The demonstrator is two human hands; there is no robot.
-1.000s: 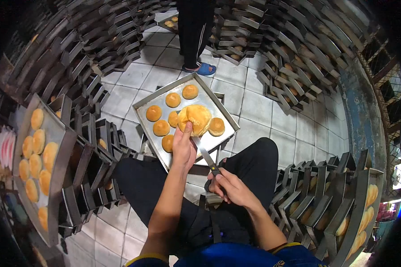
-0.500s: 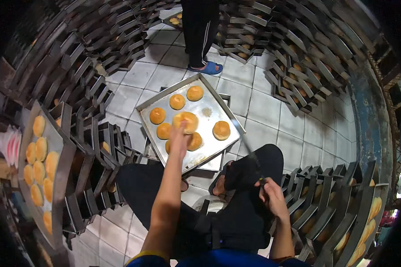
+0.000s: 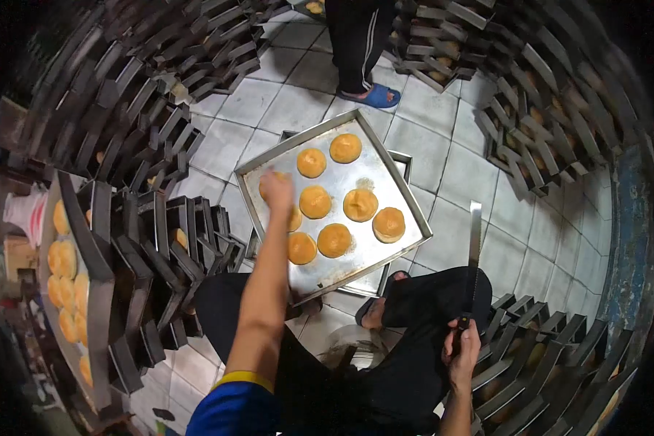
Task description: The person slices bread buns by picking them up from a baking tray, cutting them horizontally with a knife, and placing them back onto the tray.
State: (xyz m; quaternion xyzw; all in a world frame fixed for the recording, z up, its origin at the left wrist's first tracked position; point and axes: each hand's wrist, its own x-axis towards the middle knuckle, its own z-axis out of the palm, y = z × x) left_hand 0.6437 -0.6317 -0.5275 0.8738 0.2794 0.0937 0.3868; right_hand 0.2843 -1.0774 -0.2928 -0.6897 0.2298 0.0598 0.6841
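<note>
The knife [image 3: 474, 269] points forward, its long axis leaning slightly right, to the right of the tray [image 3: 341, 174]. The tray, set askew, carries round buns [image 3: 315, 202]; tiled floor [image 3: 443, 167] and stacked pans [image 3: 156, 243] surround it. The right hand [image 3: 463, 347] grips the knife's handle; the outstretched left hand [image 3: 276, 190] blurs over a bun, its grip unclear.

Right fingers [image 3: 450, 343] grip a knife [image 3: 474, 265] (pointing forward).
</note>
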